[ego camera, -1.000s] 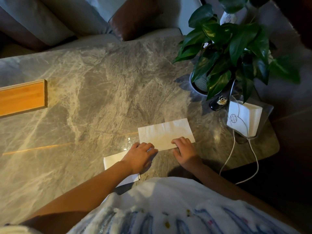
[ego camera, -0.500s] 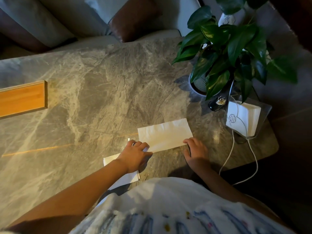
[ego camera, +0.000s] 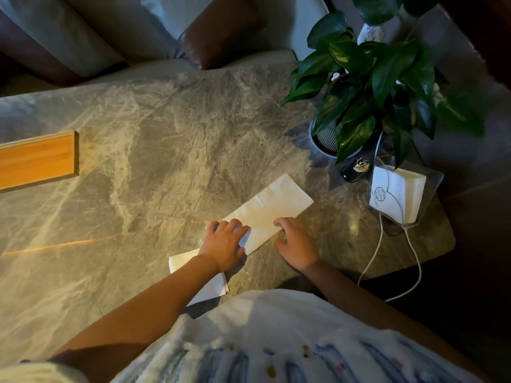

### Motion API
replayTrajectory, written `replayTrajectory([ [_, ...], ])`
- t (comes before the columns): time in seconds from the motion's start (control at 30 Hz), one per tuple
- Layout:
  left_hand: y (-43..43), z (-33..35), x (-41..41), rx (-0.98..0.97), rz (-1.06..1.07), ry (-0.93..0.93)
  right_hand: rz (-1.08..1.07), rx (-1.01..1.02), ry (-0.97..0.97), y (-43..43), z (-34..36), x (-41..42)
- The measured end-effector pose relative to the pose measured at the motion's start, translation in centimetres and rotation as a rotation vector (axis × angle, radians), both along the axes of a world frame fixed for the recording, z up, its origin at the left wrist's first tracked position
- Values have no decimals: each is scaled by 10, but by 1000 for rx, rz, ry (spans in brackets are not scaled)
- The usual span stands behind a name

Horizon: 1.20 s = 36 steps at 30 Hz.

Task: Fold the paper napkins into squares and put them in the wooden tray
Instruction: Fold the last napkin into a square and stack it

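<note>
Left hand (ego camera: 224, 243) lay flat, fingers spread, pressing the near-left end of a paper napkin (ego camera: 269, 214) folded into a long strip on the marble table (ego camera: 166, 150). Right hand (ego camera: 297, 240) rested open, fingers loosely curled, fingertips touching the strip's near edge, gripping nothing. Strip lay diagonal, far end pointing toward the potted plant (ego camera: 373, 87). Second napkin (ego camera: 210, 286) sat partly under the left wrist. Wooden tray (ego camera: 38, 160) was well apart at the left edge. Napkin pack (ego camera: 395, 192) stood right, beside the plant.
</note>
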<state>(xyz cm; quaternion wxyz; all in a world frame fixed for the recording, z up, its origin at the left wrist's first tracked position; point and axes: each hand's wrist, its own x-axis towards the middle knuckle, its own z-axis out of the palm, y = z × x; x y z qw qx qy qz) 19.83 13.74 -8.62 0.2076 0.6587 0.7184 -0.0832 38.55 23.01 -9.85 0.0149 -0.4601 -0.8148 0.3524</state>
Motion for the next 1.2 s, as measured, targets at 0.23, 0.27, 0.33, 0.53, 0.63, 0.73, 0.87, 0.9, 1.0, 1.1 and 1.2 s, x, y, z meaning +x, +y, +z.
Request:
replayTrajectory([
  [0.23,-5,6,12,-20,54,-200,192,102,-127,12,-2,8],
  [0.27,-4,7,13,-26,77,-232,248,85,-170,9,-5,9],
  [0.33,-3,9,13,-54,139,-291,314,117,-226,3,-14,10],
  [0.53,-6,11,14,-107,236,-348,189,171,-72,3,-20,10],
  [0.63,-5,13,15,-11,296,-418,106,115,48,9,-15,12],
  [0.73,-4,12,14,121,210,-413,44,-6,179,15,-7,11],
  [0.87,-5,8,12,163,45,-345,11,-179,273,18,1,13],
  [0.9,-5,8,12,177,33,-365,-6,-219,276,18,2,14],
  [1.0,-7,10,10,237,58,-443,-25,-289,275,17,6,17],
  [1.1,-9,12,11,194,200,-449,-8,-307,257,14,9,17],
  [1.2,-12,11,11,118,245,-410,53,-286,221,11,7,18],
])
